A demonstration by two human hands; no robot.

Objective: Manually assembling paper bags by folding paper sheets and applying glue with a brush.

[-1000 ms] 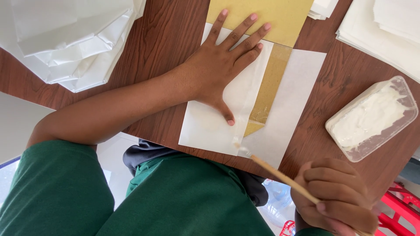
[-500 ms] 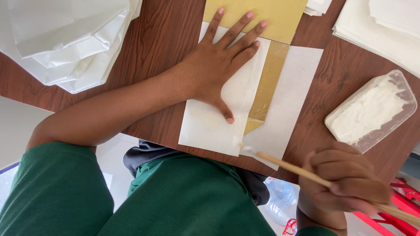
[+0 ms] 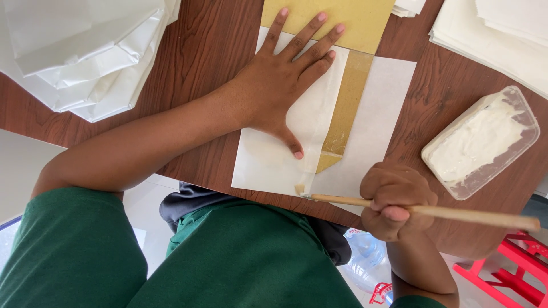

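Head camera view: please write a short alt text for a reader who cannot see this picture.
Seen from above, a person's left hand presses flat on a folded white paper sheet with a gold strip on a brown wooden table. The right hand holds a thin wooden stick, its tip at the sheet's near edge. A clear plastic tub of white paste sits to the right.

Left hand [image 3: 279, 85] flat on folded white paper sheet [image 3: 371, 137]; right hand [image 3: 395, 201] grips thin wooden stick [image 3: 456, 214], tip at paper's edge.
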